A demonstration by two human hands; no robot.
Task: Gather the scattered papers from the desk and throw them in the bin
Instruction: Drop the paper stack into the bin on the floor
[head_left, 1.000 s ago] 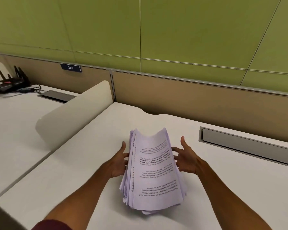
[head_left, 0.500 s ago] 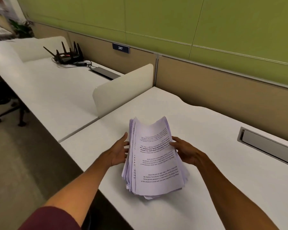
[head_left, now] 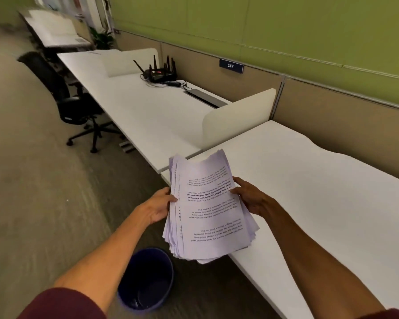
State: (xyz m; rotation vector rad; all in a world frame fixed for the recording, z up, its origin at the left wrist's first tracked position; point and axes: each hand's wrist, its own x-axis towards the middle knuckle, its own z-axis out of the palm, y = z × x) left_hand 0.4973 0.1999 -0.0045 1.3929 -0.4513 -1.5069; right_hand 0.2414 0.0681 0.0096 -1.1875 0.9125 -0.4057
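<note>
Two long white laminate worktops (head_left: 332, 180) run along the wall; ours looks bare of loose sheets. Below its front edge, on carpet, stands the round dark-blue plastic bin (head_left: 148, 279), open-topped. We hold the thick, ragged-edged stack of white printed papers (head_left: 207, 212) over the worktop's corner, left hand (head_left: 159, 206) and right hand (head_left: 251, 199) clamping opposite long edges. Best to keep the grip firm, lower over the bin, then release together, since smooth sheets fan out easily.

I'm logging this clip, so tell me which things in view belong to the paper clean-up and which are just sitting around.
Part of the job:
stack of papers, held by left hand and right hand
blue bin on the floor
near desk

Just there:
router
office chair
desk divider
number sign
</note>
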